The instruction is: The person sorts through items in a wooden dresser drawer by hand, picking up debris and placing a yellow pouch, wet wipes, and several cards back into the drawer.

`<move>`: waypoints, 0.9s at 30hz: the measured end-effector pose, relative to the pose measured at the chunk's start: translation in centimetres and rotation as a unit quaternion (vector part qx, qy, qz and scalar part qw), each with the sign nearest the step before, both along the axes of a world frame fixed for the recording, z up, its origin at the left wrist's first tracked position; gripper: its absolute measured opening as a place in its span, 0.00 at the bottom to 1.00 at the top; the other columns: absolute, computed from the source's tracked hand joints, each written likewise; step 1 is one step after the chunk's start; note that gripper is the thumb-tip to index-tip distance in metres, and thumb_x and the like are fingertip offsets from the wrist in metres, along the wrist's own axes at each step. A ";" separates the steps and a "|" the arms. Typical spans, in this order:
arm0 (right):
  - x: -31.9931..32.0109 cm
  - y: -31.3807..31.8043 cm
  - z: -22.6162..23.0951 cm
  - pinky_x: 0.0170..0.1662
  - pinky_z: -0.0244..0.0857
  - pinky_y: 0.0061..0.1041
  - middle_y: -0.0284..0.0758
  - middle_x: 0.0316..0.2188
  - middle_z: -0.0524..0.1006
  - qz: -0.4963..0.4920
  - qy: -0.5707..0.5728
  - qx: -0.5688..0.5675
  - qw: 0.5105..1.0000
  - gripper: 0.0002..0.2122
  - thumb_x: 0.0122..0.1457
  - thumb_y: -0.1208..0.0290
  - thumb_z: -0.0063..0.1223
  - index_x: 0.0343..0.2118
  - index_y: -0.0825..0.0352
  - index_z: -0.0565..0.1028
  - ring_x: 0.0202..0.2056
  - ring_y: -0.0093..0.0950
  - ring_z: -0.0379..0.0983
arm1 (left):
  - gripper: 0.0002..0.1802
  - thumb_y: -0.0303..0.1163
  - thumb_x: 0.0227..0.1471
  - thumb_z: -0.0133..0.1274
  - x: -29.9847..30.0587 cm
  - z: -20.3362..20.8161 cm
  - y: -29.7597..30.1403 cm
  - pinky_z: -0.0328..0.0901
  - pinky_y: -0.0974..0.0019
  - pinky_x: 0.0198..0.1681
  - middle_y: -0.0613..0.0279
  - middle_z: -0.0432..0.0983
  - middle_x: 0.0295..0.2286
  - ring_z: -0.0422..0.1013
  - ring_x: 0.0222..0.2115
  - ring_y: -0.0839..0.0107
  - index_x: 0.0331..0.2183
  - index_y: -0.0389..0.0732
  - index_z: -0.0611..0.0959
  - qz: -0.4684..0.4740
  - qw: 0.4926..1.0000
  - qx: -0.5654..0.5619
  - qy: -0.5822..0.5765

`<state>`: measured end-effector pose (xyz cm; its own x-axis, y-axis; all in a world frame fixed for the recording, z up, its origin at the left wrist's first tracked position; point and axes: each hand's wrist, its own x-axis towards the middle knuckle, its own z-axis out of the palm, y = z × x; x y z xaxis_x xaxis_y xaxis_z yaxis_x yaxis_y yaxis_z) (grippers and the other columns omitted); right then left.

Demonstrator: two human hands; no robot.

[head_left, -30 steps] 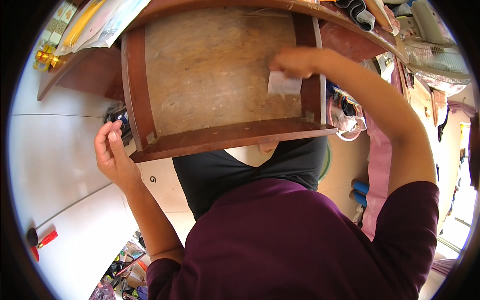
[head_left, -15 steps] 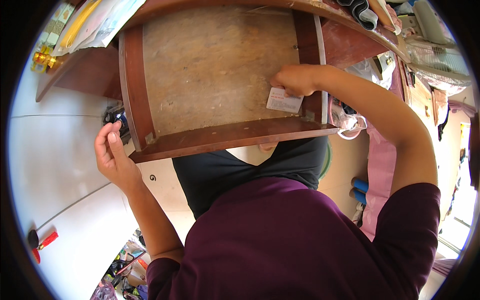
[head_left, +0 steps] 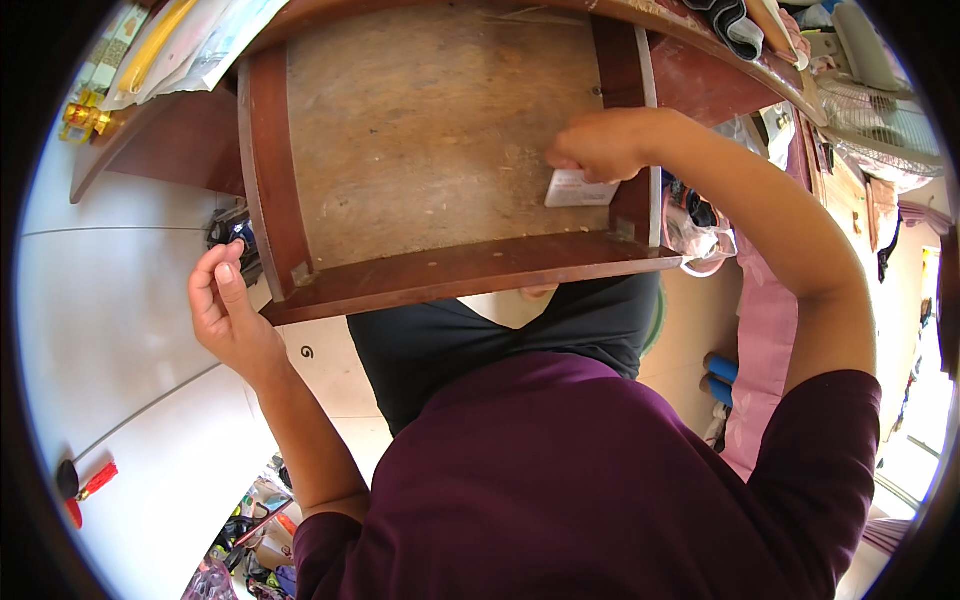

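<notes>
A wooden drawer is pulled out in front of me, its bottom bare and scuffed. Inside it, near the right wall, my right hand pinches a white card with printing on it. The fingers cover the card's upper part, and its lower edge is close to the drawer bottom. My left hand is raised beside the drawer's front left corner, fingers loosely bent and thumb apart, with nothing in it.
Papers in a plastic sleeve lie on the desk at the far left. A fan stands at the far right. A clear plastic bag hangs right of the drawer. My legs are under the drawer's front.
My right hand has moved slightly away from me and to the right with the card, which now shows less of its face. My left hand has stayed in place.
</notes>
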<state>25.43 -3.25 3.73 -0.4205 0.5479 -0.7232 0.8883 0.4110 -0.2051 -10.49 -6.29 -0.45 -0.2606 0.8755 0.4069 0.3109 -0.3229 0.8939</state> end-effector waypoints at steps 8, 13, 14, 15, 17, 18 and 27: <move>-1.6 -0.5 -2.8 0.29 0.59 0.35 0.43 0.21 0.71 0.019 0.078 0.006 0.997 0.04 0.42 0.78 0.48 0.23 0.69 0.67 0.27 0.43 0.67 | 0.11 0.31 0.54 0.42 0.2 0.1 0.1 0.61 0.67 0.44 0.57 0.74 0.31 0.69 0.36 0.70 0.35 0.34 0.74 -0.006 1.000 -0.003 0.029; -0.4 -0.1 -3.3 0.27 0.57 0.34 0.41 0.18 0.69 -0.041 0.209 0.025 0.977 0.03 0.43 0.78 0.45 0.22 0.68 0.65 0.24 0.39 0.65 | 0.11 0.31 0.54 0.42 0.3 0.4 0.1 0.61 0.67 0.45 0.57 0.74 0.32 0.69 0.37 0.71 0.35 0.33 0.74 -0.011 0.999 -0.020 0.046; -0.1 0.2 -2.7 0.26 0.57 0.33 0.40 0.18 0.68 -0.031 0.217 0.024 0.975 0.03 0.43 0.78 0.45 0.21 0.68 0.65 0.23 0.38 0.64 | 0.12 0.31 0.54 0.42 0.2 0.4 0.1 0.61 0.67 0.45 0.57 0.74 0.32 0.69 0.37 0.71 0.35 0.33 0.74 -0.010 0.999 -0.020 0.049; 0.3 0.4 -2.0 0.26 0.56 0.34 0.40 0.17 0.68 -0.016 0.191 0.021 0.981 0.03 0.42 0.78 0.45 0.21 0.68 0.65 0.22 0.38 0.63 | 0.11 0.31 0.54 0.42 0.2 0.3 0.0 0.61 0.67 0.45 0.57 0.74 0.32 0.69 0.37 0.71 0.35 0.33 0.74 -0.010 0.999 -0.020 0.046; 1.0 0.4 -0.9 0.25 0.55 0.34 0.40 0.17 0.67 0.010 0.136 0.017 0.991 0.03 0.42 0.79 0.45 0.20 0.68 0.64 0.21 0.38 0.62 | 0.11 0.31 0.54 0.42 0.3 0.2 0.1 0.61 0.68 0.45 0.57 0.73 0.32 0.69 0.37 0.71 0.35 0.33 0.74 -0.014 0.999 -0.017 0.036; 1.0 0.4 -1.1 0.25 0.55 0.34 0.40 0.16 0.66 0.031 0.135 -0.015 0.990 0.03 0.41 0.79 0.45 0.20 0.68 0.64 0.20 0.38 0.61 | 0.11 0.31 0.54 0.42 0.3 0.2 0.1 0.61 0.68 0.45 0.57 0.73 0.32 0.69 0.37 0.71 0.35 0.33 0.74 -0.010 0.999 -0.020 0.040; -2.1 0.6 -4.0 0.26 0.54 0.34 0.41 0.17 0.65 0.074 0.181 -0.036 0.980 0.05 0.41 0.81 0.46 0.21 0.70 0.63 0.21 0.38 0.59 | 0.11 0.31 0.52 0.47 0.8 0.4 0.2 0.61 0.72 0.41 0.58 0.74 0.30 0.69 0.34 0.73 0.33 0.33 0.75 0.006 1.000 -0.010 0.018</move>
